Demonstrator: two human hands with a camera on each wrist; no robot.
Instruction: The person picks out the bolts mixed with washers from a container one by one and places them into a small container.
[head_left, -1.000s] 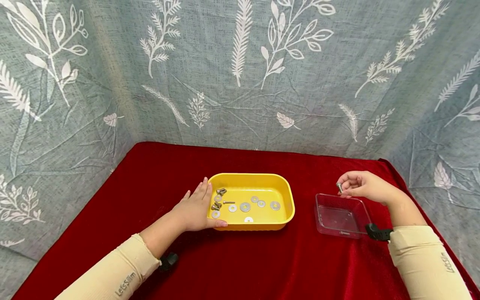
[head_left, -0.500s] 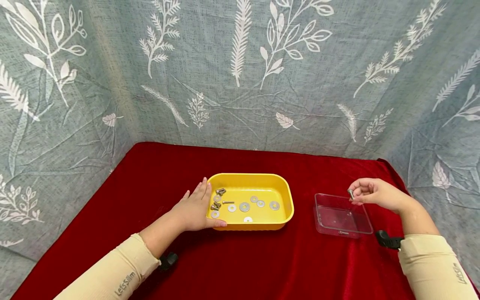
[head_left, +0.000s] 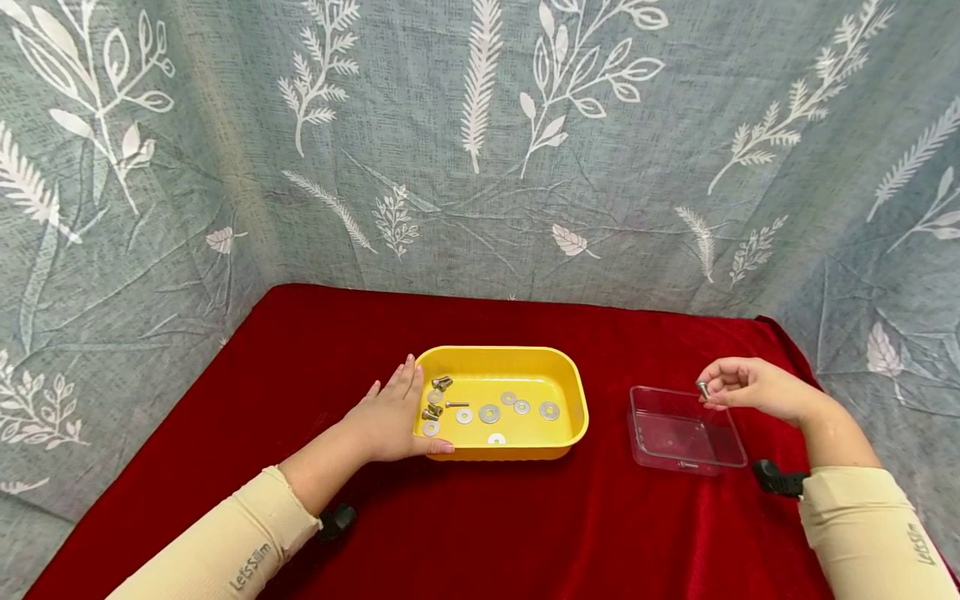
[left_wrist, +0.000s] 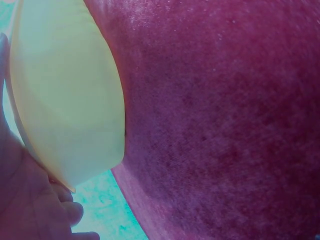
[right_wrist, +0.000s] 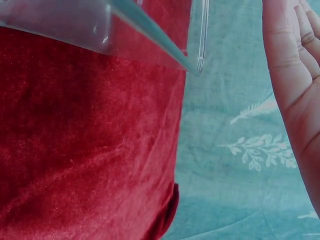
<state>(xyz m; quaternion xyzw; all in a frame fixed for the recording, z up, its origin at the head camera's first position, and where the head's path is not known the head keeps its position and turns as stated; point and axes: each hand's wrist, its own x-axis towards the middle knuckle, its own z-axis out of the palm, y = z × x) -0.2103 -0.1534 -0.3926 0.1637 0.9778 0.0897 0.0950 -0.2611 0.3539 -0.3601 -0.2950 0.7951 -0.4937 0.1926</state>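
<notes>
At the left end of the yellow tray (head_left: 517, 452), my left hand (head_left: 386, 421) rests with fairly straight fingers along its side and the thumb over the front rim. Inside the tray lie several flat washers (head_left: 490, 413), several short bolts (head_left: 432, 412) toward the left and a thin screw (head_left: 457, 404). My right hand (head_left: 757, 390) pinches a metal bolt (head_left: 702, 389) between thumb and fingers, above the back right of the clear plastic box (head_left: 686, 461). A small metal piece (head_left: 687, 465) shows low in that box. In the right wrist view the fingertips and the bolt are out of sight.
Red velvet cloth (head_left: 525, 525) covers the table beneath both containers. A grey-green leaf-patterned curtain (head_left: 450, 233) hangs behind and at both sides. The cloth's right edge (right_wrist: 177, 150) lies close to the clear box.
My right hand has moved right with the bolt, from the clear box's back left to its back right, then stayed nearly still. The left hand and the tray have not moved.
</notes>
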